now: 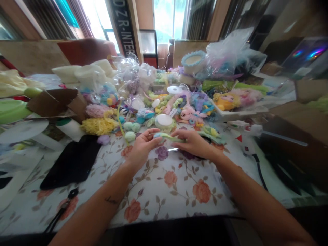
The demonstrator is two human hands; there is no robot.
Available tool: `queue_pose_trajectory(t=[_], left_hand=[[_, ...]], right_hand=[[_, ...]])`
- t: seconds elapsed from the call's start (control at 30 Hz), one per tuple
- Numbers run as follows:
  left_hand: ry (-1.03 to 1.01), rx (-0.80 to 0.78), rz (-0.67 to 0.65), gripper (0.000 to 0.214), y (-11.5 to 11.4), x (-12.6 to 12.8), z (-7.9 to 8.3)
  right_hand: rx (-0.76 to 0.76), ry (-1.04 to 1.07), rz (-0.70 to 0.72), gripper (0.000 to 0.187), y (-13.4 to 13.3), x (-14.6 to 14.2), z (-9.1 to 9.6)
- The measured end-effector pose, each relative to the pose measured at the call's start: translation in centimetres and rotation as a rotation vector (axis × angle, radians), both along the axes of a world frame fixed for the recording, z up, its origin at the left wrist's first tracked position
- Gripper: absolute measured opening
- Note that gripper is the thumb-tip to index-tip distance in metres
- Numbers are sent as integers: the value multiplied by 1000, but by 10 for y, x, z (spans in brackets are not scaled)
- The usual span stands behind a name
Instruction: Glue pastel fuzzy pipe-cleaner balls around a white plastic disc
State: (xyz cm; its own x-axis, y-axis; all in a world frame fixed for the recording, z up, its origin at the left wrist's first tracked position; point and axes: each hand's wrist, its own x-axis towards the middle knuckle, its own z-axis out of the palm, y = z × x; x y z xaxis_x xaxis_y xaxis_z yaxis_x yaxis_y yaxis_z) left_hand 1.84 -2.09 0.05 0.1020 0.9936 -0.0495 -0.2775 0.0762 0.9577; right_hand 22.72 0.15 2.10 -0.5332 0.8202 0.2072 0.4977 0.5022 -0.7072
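Note:
A pale green strip (170, 137) with a light blue end is stretched between my two hands above the flowered tablecloth. My left hand (146, 144) pinches the blue end with thumb and fingers. Farther right, my right hand (192, 141) has its fingers closed on the green part. A pointed metal blade (172, 149) juts out below my right hand; whether it is held or lies on the cloth I cannot tell. Just beyond the hands are a round white disc (164, 120) and pale green pompoms (130, 136).
Yarn dolls (189, 114), yellow yarn (99, 126) and plastic bags (128, 68) crowd the back of the table. At left lies a black tablet-like slab (71, 162) near a cardboard box (57, 102). A white glue gun (247, 147) with a cord is at right.

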Motion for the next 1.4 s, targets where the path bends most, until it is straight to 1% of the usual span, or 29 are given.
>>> queue_pose_trajectory(t=[0.1, 0.17, 0.2, 0.23, 0.27, 0.33, 0.37, 0.4, 0.5, 0.57, 0.67, 0.73, 0.8, 0.9, 1.0, 1.13, 1.27, 1.4], left_hand=[[-25, -38, -26, 42, 2, -1, -3], [0, -73, -87, 44, 1, -1, -4], [21, -92, -121, 44, 0, -1, -5], [45, -109, -155, 44, -1, 0, -5], [69, -124, -182, 44, -2, 1, -4], [103, -140, -223, 46, -5, 3, -2], [114, -140, -240, 47, -6, 4, -1], [124, -135, -253, 48, -7, 5, 0], [159, -111, -284, 50, -9, 7, 3], [177, -101, -305, 50, -9, 7, 4], [194, -98, -327, 52, -9, 8, 4], [207, -97, -317, 53, -9, 9, 5], [216, -86, -292, 53, -9, 9, 5], [219, -57, -262, 55, -9, 9, 3], [202, -16, -271, 57, -9, 9, -3], [193, 15, -255, 51, -10, 11, -8], [150, 19, -189, 48, -12, 13, -5], [118, 8, -140, 47, -14, 13, 0]], right_hand=[[-165, 72, 11, 28, -1, 35, 15], [-276, 78, -2, 29, -1, 61, 24], [-304, 45, -30, 30, -1, 72, 27], [-285, 22, -81, 30, -1, 79, 29], [-223, 14, -142, 30, -1, 82, 29], [-60, 44, -232, 26, -1, 76, 26], [-2, 72, -235, 23, -3, 67, 23], [14, 95, -207, 21, -5, 57, 19], [-20, 125, -42, 22, -14, 25, 7], [-21, 137, 8, 25, -20, 10, 0], [42, 128, 11, 21, -24, 1, -10], [90, 110, -1, 16, -24, 1, -15], [106, 104, -24, 17, -22, 1, -19], [94, 129, -67, 18, -21, 0, -21], [67, 148, -85, 19, -21, -2, -22], [7, 166, -90, 22, -23, -2, -21], [-93, 220, -104, 21, -22, 0, -21], [-240, 323, -68, 21, -20, 2, -22]])
